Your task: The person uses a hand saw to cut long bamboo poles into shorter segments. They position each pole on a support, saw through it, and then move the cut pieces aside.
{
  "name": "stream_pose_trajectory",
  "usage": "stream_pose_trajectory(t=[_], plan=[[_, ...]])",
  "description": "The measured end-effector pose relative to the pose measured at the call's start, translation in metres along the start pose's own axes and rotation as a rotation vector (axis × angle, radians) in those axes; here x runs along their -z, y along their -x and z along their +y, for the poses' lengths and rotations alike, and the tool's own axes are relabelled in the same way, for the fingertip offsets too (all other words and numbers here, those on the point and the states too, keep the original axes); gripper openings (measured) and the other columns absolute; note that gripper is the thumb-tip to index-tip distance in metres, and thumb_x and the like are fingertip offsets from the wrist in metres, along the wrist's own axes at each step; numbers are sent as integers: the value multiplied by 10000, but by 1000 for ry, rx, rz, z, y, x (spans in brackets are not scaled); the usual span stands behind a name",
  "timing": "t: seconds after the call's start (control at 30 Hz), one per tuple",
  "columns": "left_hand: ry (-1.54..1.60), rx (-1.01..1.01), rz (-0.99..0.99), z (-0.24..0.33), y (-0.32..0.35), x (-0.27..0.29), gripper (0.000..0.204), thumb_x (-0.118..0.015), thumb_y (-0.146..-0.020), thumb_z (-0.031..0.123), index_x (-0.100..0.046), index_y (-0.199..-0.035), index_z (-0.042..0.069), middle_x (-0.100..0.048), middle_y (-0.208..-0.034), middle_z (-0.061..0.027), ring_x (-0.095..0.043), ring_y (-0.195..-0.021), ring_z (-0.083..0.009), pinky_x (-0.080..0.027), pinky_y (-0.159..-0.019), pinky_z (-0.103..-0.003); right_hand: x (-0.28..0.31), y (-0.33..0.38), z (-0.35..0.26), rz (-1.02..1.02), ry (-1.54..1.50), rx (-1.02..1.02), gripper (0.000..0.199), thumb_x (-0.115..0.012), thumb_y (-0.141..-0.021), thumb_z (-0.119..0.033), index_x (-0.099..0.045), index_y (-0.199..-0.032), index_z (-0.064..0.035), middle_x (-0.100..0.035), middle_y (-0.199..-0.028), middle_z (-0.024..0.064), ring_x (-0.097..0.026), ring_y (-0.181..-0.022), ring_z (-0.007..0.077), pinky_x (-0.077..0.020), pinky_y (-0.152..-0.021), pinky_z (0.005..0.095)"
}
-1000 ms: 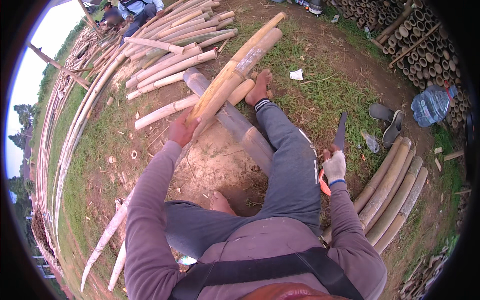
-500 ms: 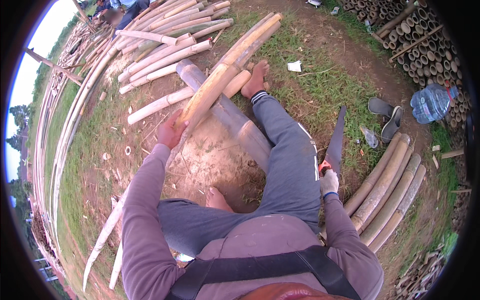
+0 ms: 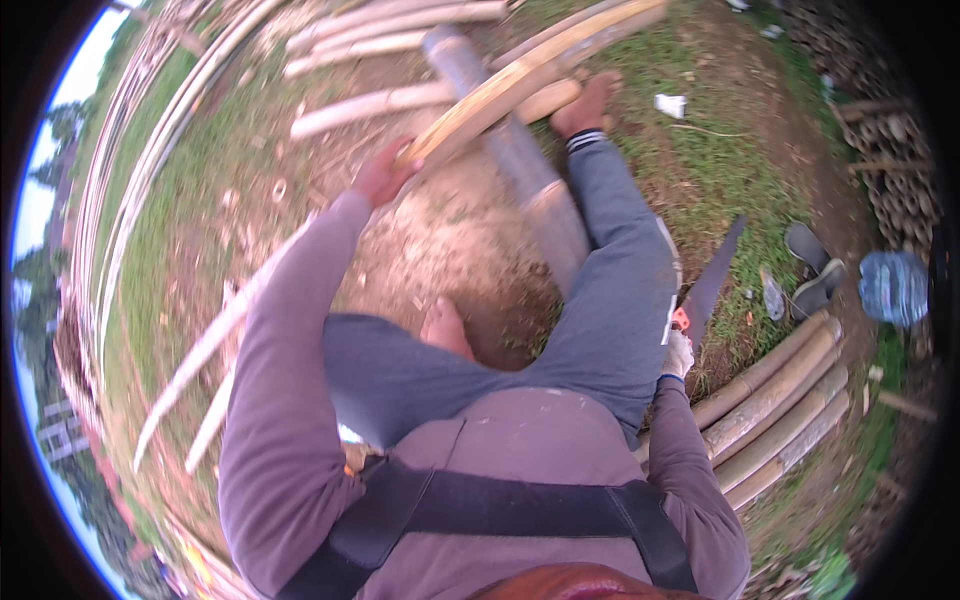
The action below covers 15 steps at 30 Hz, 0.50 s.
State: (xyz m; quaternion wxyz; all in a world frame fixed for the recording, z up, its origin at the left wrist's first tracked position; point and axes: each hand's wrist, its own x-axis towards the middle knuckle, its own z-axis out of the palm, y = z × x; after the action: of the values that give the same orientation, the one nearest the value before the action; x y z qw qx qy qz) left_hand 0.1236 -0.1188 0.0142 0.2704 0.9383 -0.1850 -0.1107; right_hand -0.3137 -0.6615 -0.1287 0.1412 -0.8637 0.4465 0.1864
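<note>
My left hand (image 3: 385, 172), bare, grips the near end of a yellowish bamboo pole (image 3: 530, 75). Its fingers are partly hidden and blurred. That pole slants away to the upper right, lying across a thick greyish bamboo log (image 3: 535, 175) on the ground. By my right knee, my right hand (image 3: 678, 355), in a pale glove, is closed round the orange handle of a handsaw (image 3: 712, 272). The saw's blade points away from me, off to the side of the bamboo. My far bare foot (image 3: 588, 105) rests near the crossing of pole and log.
Several cut bamboo lengths (image 3: 770, 410) lie at my right. Beyond them are dark shoes (image 3: 812, 270), a clear bottle (image 3: 772, 293) and a big blue water jug (image 3: 893, 288). Pale poles (image 3: 370, 108) lie at the upper left. Stacked bamboo (image 3: 895, 150) stands at the far right.
The whole view has swung, so the ground things sit farther right and higher. My left hand has moved a little away from the log along with the pole's near end. My right hand keeps the saw.
</note>
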Motion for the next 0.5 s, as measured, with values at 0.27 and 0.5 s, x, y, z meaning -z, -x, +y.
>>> stream_pose_trajectory(t=[0.27,0.5], plan=[[-449,175,-47,43,-18,7,639,-645,-1032,588,-619,-1505,159,-665,-1405,-255,-640,-1329,-399,-494,-1126,-519,-74,-43,91,146,-130,263,214,-595,-1033,-222,-690,-1165,-82,-779,-1084,178,-768,-1010,342,-591,-794,481],[-537,101,-138,20,-71,-12,512,-751,-928,499,-752,-1289,137,-751,-1223,-206,-702,-1186,-390,-543,-1057,-509,161,61,2,28,-1432,318,351,-527,-1010,-140,-641,-1286,44,-679,-1033,73,-657,-919,186,-566,-844,351]])
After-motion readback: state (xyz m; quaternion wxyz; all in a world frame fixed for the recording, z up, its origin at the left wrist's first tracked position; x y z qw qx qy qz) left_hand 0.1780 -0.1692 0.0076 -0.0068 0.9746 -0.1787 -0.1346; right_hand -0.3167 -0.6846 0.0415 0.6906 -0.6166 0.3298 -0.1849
